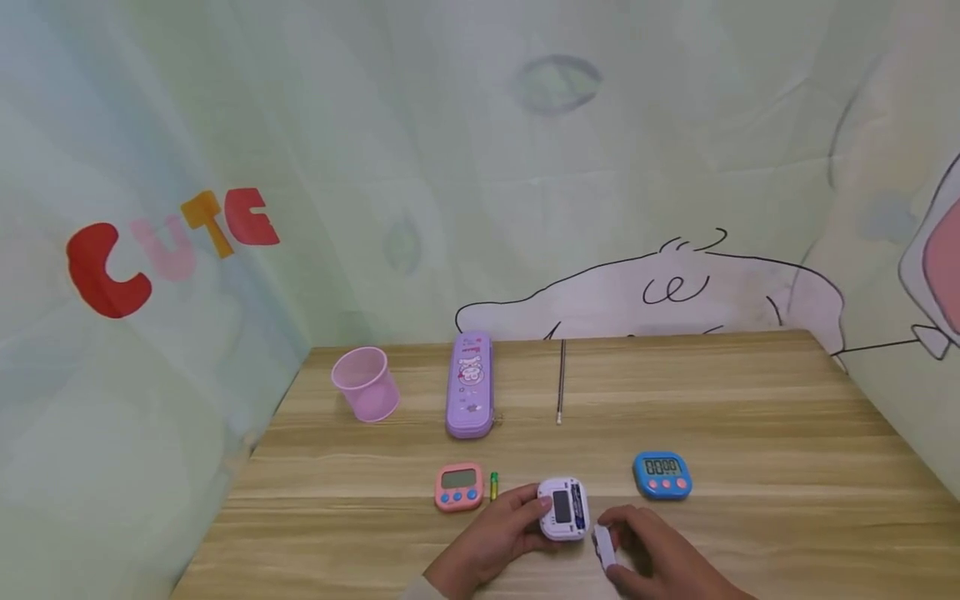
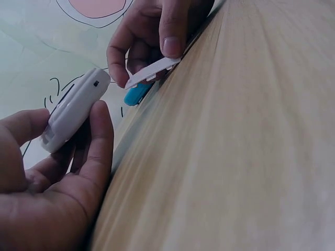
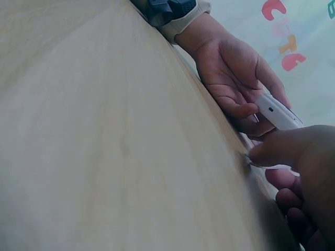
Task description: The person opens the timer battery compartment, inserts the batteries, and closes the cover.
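My left hand (image 1: 504, 533) holds a white digital timer (image 1: 553, 527) with its back facing up, thumb on its face and fingers along its edge. A dark blue battery (image 1: 577, 506) lies in the slot on its right side. Just to the right, my right hand (image 1: 651, 550) pinches a small white battery cover (image 1: 604, 547) between thumb and fingers, apart from the timer. In the left wrist view the cover (image 2: 153, 72) shows small tabs along its lower edge, and the timer (image 2: 76, 111) is seen edge-on.
A pink timer (image 1: 459, 487) and a green battery (image 1: 493, 486) lie left of my hands; a blue timer (image 1: 663, 476) lies to the right. Farther back are a pink cup (image 1: 367, 385), a purple pencil case (image 1: 470, 385) and a pencil (image 1: 561, 382) on the wooden table (image 1: 780, 433).
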Available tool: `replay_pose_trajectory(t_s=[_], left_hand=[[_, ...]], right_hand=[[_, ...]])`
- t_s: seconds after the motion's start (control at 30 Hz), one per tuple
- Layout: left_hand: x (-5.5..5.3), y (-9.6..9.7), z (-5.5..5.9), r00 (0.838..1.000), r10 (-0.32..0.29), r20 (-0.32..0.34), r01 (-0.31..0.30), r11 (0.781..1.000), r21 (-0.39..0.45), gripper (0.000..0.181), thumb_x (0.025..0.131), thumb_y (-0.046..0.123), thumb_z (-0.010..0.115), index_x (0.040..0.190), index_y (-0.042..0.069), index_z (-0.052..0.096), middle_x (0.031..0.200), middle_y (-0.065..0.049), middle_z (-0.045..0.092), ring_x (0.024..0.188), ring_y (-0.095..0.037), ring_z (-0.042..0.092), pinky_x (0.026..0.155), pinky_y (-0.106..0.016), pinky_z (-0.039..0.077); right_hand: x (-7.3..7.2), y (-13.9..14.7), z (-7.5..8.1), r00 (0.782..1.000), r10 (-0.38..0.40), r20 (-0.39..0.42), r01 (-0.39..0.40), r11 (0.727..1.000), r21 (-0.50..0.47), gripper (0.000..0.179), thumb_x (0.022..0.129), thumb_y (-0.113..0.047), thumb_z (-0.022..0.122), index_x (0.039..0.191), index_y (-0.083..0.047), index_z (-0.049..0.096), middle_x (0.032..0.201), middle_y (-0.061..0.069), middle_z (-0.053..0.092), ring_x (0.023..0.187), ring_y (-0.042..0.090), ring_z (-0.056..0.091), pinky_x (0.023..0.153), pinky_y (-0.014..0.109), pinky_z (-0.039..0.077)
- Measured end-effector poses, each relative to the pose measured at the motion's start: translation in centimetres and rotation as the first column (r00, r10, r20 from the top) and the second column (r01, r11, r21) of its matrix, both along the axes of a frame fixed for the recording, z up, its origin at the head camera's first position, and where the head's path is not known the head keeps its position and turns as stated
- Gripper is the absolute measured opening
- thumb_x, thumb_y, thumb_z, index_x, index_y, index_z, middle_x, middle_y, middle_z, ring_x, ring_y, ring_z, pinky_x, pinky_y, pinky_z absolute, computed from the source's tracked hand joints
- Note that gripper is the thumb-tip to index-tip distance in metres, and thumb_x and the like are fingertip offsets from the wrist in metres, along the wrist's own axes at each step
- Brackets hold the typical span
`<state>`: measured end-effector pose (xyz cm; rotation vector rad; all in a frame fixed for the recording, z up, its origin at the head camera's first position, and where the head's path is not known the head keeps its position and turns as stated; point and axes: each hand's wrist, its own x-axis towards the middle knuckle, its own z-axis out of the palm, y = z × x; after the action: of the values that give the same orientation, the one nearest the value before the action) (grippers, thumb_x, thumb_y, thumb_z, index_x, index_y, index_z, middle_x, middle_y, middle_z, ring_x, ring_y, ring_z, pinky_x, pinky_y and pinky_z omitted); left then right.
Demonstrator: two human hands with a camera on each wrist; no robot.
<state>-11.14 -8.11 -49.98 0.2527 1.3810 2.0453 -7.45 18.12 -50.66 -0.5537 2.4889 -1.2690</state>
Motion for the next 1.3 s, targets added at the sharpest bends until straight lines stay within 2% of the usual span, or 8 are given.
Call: replay_pose_trajectory(t_s=[0.07, 0.17, 0.3, 0.43, 0.63, 0.87, 1.07, 1.3], left_hand=[[0.0, 0.0, 0.0, 1.0, 0.002, -0.004, -0.002, 1.0, -0.002, 0.052, 0.102, 0.019, 0.051, 0.141, -0.012, 0.037, 0.13, -0.026, 0.055, 0.109, -0.033, 0.061, 0.092, -0.041, 0.054], [0.0, 0.1, -0.1, 1.0, 0.01, -0.005, -0.01, 1.0, -0.003, 0.051, 0.102, 0.018, 0.05, 0.141, -0.012, 0.037, 0.13, -0.026, 0.055, 0.109, -0.033, 0.062, 0.091, -0.042, 0.055], [0.0, 0.1, -0.1, 1.0, 0.017, -0.002, -0.017, 1.0, -0.003, 0.051, 0.102, 0.018, 0.05, 0.141, -0.012, 0.037, 0.13, -0.026, 0.055, 0.108, -0.033, 0.062, 0.091, -0.042, 0.055], [0.0, 0.0, 0.0, 1.0, 0.01, 0.002, -0.01, 1.0, -0.003, 0.052, 0.102, 0.019, 0.051, 0.142, -0.012, 0.037, 0.13, -0.025, 0.055, 0.108, -0.033, 0.062, 0.091, -0.041, 0.054], [-0.1, 0.0, 0.0, 1.0, 0.006, 0.01, -0.006, 1.0, -0.016, 0.053, 0.102, 0.019, 0.05, 0.142, -0.012, 0.035, 0.131, -0.025, 0.055, 0.109, -0.033, 0.062, 0.092, -0.041, 0.054], [-0.1, 0.1, 0.1, 1.0, 0.011, 0.013, -0.011, 1.0, -0.018, 0.052, 0.102, 0.019, 0.051, 0.142, -0.011, 0.037, 0.131, -0.025, 0.055, 0.11, -0.033, 0.062, 0.091, -0.041, 0.054], [0.0, 0.1, 0.0, 1.0, 0.01, 0.008, -0.01, 1.0, -0.011, 0.051, 0.102, 0.019, 0.05, 0.142, -0.012, 0.037, 0.13, -0.025, 0.055, 0.108, -0.033, 0.062, 0.091, -0.041, 0.055], [0.0, 0.1, 0.0, 1.0, 0.006, -0.001, -0.007, 1.0, -0.007, 0.051, 0.103, 0.018, 0.048, 0.142, -0.012, 0.036, 0.131, -0.025, 0.055, 0.107, -0.032, 0.062, 0.09, -0.041, 0.055]], right_hand=[[-0.1, 0.0, -0.3, 0.999, -0.003, -0.035, 0.002, 0.999, -0.044, 0.043, 0.088, -0.037, 0.071, 0.124, -0.021, 0.055, 0.099, -0.008, 0.056, 0.09, 0.008, 0.054, 0.081, 0.023, 0.05], [-0.1, 0.0, -0.8, 0.991, -0.024, -0.134, 0.012, 0.996, -0.092, 0.036, 0.088, -0.028, 0.072, 0.12, -0.02, 0.057, 0.094, -0.01, 0.058, 0.085, 0.006, 0.056, 0.076, 0.022, 0.051], [-0.1, -0.3, -1.2, 0.947, -0.063, -0.316, 0.008, 0.985, -0.174, 0.034, 0.086, -0.013, 0.074, 0.116, -0.02, 0.058, 0.088, -0.013, 0.056, 0.079, 0.004, 0.056, 0.067, 0.022, 0.051], [-0.1, -0.5, -1.2, 0.916, -0.111, -0.385, 0.022, 0.973, -0.228, 0.033, 0.086, -0.01, 0.074, 0.114, -0.02, 0.058, 0.087, -0.014, 0.055, 0.077, 0.004, 0.055, 0.063, 0.021, 0.05], [-0.2, -0.9, -1.1, 0.923, -0.184, -0.338, 0.091, 0.957, -0.274, 0.03, 0.088, -0.011, 0.073, 0.113, -0.019, 0.057, 0.085, -0.012, 0.056, 0.076, 0.006, 0.056, 0.066, 0.021, 0.048], [-0.5, -1.7, -0.8, 0.906, -0.289, -0.31, 0.162, 0.912, -0.377, 0.031, 0.086, -0.004, 0.073, 0.112, -0.014, 0.059, 0.087, -0.006, 0.059, 0.077, 0.01, 0.057, 0.068, 0.021, 0.051], [-1.1, -2.4, -0.4, 0.921, -0.316, -0.23, 0.18, 0.866, -0.467, 0.027, 0.089, 0.0, 0.068, 0.113, -0.008, 0.059, 0.088, 0.006, 0.061, 0.08, 0.011, 0.059, 0.067, 0.023, 0.053], [-1.8, -3.4, 0.1, 0.926, -0.331, -0.182, 0.194, 0.829, -0.525, 0.026, 0.088, 0.005, 0.067, 0.111, -0.003, 0.059, 0.089, -0.001, 0.063, 0.083, 0.011, 0.061, 0.07, 0.024, 0.055]])
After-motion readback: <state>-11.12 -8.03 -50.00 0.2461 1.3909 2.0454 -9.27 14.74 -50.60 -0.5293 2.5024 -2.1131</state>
